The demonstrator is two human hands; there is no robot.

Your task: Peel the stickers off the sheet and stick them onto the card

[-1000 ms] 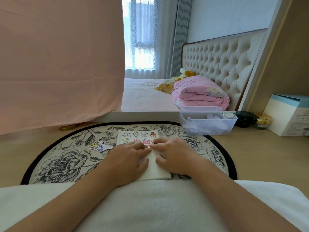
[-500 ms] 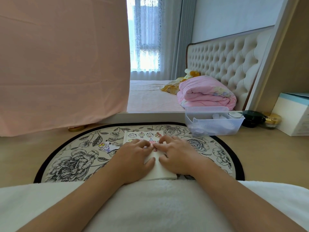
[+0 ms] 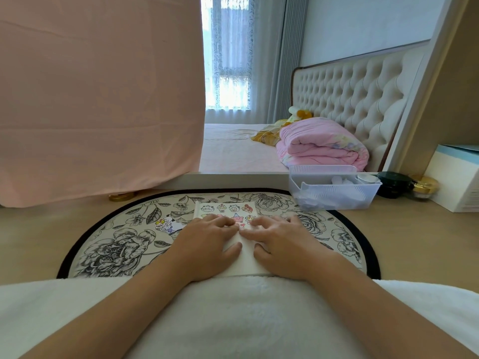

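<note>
A person sits at a wooden bench (image 3: 414,244) with both hands on white paper in the middle of a round floral mat (image 3: 114,252). The sticker sheet (image 3: 225,209), printed with small cartoon figures, lies toward the mat's far side. The plain white card (image 3: 246,263) shows just nearer, between the two thumbs, and where sheet and card meet is hidden under the hands. The left hand (image 3: 207,244) and right hand (image 3: 282,244) lie side by side. Their fingers are bent and their fingertips meet beside a pink sticker (image 3: 236,218), with the thumbs flat on the card. Whether either hand is pinching a sticker edge cannot be told. This looks like the peeling step, with a sticker's edge being worked loose. The next move likely calls for one hand to hold the sheet flat while the other lifts the sticker slowly, so it does not tear or curl onto itself. A loose cut-out sticker piece (image 3: 167,224) lies on the mat's left part, apart from the hands. A clear plastic basket (image 3: 337,198) sits at the mat's far right edge, and beyond it stand a dark jar (image 3: 394,182), a gold-lidded jar (image 3: 425,185) and a box (image 3: 456,182). A white towel (image 3: 233,312) covers the mat's near edge, under the forearms. Nothing blocks the card except the hands themselves.
</note>
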